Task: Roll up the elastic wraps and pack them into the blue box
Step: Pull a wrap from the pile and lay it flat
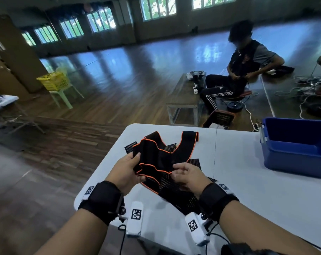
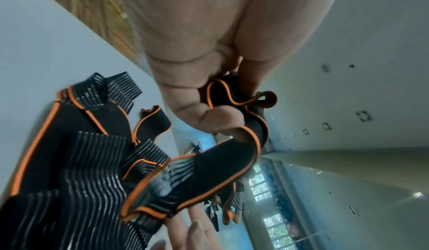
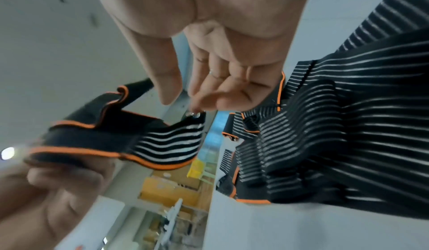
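Observation:
A black elastic wrap with orange trim (image 1: 152, 159) hangs above the white table (image 1: 248, 190). My left hand (image 1: 133, 167) grips its bunched end, with the thumb over the folds and the fingers behind; the left wrist view shows this hand (image 2: 232, 103) closed round the folds of the wrap (image 2: 223, 162). My right hand (image 1: 180, 173) is at the wrap's right edge, its fingers (image 3: 209, 98) loose and nothing pinched between them and the thumb. More striped wraps (image 1: 181, 197) lie heaped on the table under both hands. The blue box (image 1: 294, 144) stands open at the right.
The table's left edge (image 1: 100, 172) runs close by my left wrist, with wooden floor beyond. Behind the table stand a wooden bench (image 1: 183, 100) and a dark crate (image 1: 220, 118), and a person (image 1: 244, 70) sits there. A yellow basket (image 1: 53, 81) rests on a chair at far left.

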`<state>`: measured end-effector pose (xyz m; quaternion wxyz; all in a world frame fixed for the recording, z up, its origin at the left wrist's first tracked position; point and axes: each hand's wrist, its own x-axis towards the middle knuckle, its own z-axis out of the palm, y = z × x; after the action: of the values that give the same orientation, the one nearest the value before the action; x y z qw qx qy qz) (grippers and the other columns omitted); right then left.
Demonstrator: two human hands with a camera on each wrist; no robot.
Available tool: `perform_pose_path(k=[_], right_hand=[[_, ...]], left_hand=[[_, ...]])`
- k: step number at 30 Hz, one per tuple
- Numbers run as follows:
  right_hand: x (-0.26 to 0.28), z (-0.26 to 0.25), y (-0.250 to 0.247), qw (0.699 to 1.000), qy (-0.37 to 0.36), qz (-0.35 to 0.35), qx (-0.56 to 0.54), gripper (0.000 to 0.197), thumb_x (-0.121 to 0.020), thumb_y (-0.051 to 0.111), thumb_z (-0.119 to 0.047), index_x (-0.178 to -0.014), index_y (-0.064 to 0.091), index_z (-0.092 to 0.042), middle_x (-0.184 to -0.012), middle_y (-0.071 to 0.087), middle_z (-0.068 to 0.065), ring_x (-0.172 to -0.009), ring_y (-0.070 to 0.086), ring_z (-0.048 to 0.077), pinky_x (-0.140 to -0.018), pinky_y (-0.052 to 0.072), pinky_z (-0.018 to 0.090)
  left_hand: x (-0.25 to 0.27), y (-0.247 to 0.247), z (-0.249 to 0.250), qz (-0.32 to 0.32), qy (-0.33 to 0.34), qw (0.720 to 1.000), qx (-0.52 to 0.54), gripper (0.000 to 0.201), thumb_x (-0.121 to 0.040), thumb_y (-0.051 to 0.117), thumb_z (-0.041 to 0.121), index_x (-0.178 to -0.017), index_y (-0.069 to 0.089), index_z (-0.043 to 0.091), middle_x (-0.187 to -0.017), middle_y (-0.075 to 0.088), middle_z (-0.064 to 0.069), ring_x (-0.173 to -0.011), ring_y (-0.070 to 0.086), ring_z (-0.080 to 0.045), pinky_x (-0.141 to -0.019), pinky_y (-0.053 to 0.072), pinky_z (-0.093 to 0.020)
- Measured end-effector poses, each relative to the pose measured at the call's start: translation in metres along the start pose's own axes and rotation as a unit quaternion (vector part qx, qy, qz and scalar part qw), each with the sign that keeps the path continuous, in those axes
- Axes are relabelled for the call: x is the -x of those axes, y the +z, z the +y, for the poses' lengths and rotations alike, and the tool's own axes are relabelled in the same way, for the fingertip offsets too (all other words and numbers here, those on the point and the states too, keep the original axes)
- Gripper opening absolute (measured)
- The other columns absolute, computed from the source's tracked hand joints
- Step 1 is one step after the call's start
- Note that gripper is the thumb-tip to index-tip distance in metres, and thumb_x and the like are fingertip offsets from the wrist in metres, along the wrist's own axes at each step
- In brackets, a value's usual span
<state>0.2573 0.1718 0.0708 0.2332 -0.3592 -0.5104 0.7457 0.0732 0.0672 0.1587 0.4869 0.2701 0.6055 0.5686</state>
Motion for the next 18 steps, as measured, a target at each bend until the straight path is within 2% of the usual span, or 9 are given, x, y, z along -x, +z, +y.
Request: perform_pose_path(k=[2, 4, 6, 9, 11, 13, 15, 18], right_hand=[[-0.001, 0.007, 0.008, 0.999, 0.019, -0.029, 0.024, 0.048, -0.086, 0.073, -0.004, -0.128, 0.053, -0.016, -0.104, 0.066, 0.001, -0.079, 0.068, 0.006, -0.059, 0.051, 0.022], [-0.004, 0.012, 0.020, 0.998, 0.032, -0.050, 0.023, 0.055, -0.080, 0.080, -0.014, -0.126, 0.054, -0.027, -0.110, 0.064, 0.002, -0.091, 0.067, 0.014, -0.064, 0.052, 0.029], [-0.008, 0.014, 0.033, 0.997, 0.043, -0.065, 0.013, 0.055, -0.071, 0.080, -0.023, -0.121, 0.057, -0.031, -0.109, 0.064, 0.003, -0.090, 0.066, 0.016, -0.067, 0.052, 0.032], [-0.015, 0.012, 0.056, 0.996, 0.065, -0.060, -0.006, 0.046, -0.070, 0.073, -0.027, -0.114, 0.061, -0.023, -0.095, 0.069, 0.006, -0.081, 0.066, 0.019, -0.065, 0.052, 0.033], [-0.022, 0.012, 0.066, 0.994, 0.089, -0.067, -0.013, 0.047, -0.071, 0.073, -0.024, -0.116, 0.061, -0.020, -0.085, 0.070, 0.007, -0.078, 0.068, 0.020, -0.062, 0.052, 0.031], [-0.030, 0.013, 0.072, 0.993, 0.095, -0.077, -0.006, 0.042, -0.077, 0.073, -0.019, -0.117, 0.061, -0.015, -0.087, 0.072, 0.009, -0.079, 0.071, 0.022, -0.064, 0.053, 0.032], [-0.037, 0.015, 0.076, 0.994, 0.094, -0.059, -0.020, 0.028, -0.084, 0.068, -0.006, -0.112, 0.062, -0.011, -0.087, 0.073, 0.011, -0.076, 0.071, 0.022, -0.066, 0.054, 0.032], [-0.043, 0.014, 0.080, 0.992, 0.108, -0.014, -0.060, 0.019, -0.089, 0.057, 0.007, -0.097, 0.059, -0.010, -0.074, 0.069, 0.010, -0.061, 0.069, 0.021, -0.058, 0.055, 0.031]], left_hand=[[0.000, -0.005, -0.002, -0.012, -0.011, 1.000, 0.022, 0.026, -0.104, 0.044, 0.024, -0.111, 0.065, 0.012, -0.088, 0.069, -0.009, -0.066, 0.062, -0.019, -0.059, 0.044, -0.031], [-0.003, -0.010, -0.003, -0.027, -0.019, 0.999, 0.037, 0.027, -0.103, 0.044, 0.024, -0.115, 0.064, 0.009, -0.097, 0.069, -0.014, -0.071, 0.062, -0.022, -0.060, 0.044, -0.031], [-0.006, -0.014, -0.002, -0.043, -0.022, 0.998, 0.051, 0.029, -0.104, 0.043, 0.023, -0.119, 0.062, 0.006, -0.102, 0.069, -0.016, -0.070, 0.065, -0.022, -0.053, 0.049, -0.029], [-0.011, -0.024, 0.004, -0.067, -0.026, 0.995, 0.072, 0.031, -0.105, 0.041, 0.020, -0.122, 0.060, 0.003, -0.105, 0.070, -0.017, -0.070, 0.070, -0.022, -0.048, 0.052, -0.028], [-0.019, -0.033, 0.008, -0.073, -0.025, 0.994, 0.072, 0.032, -0.103, 0.044, 0.021, -0.123, 0.059, 0.002, -0.104, 0.070, -0.018, -0.074, 0.068, -0.024, -0.051, 0.053, -0.029], [-0.029, -0.042, 0.011, -0.067, -0.026, 0.995, 0.074, 0.034, -0.100, 0.049, 0.024, -0.123, 0.059, 0.002, -0.101, 0.069, -0.016, -0.076, 0.064, -0.024, -0.054, 0.050, -0.029], [-0.038, -0.052, 0.012, -0.057, -0.031, 0.994, 0.091, 0.031, -0.100, 0.050, 0.023, -0.122, 0.061, 0.003, -0.096, 0.069, -0.014, -0.070, 0.064, -0.022, -0.050, 0.050, -0.026], [-0.051, -0.069, 0.010, -0.046, -0.049, 0.993, 0.101, 0.031, -0.102, 0.050, 0.022, -0.123, 0.059, 0.002, -0.104, 0.068, -0.018, -0.072, 0.065, -0.024, -0.049, 0.053, -0.026]])
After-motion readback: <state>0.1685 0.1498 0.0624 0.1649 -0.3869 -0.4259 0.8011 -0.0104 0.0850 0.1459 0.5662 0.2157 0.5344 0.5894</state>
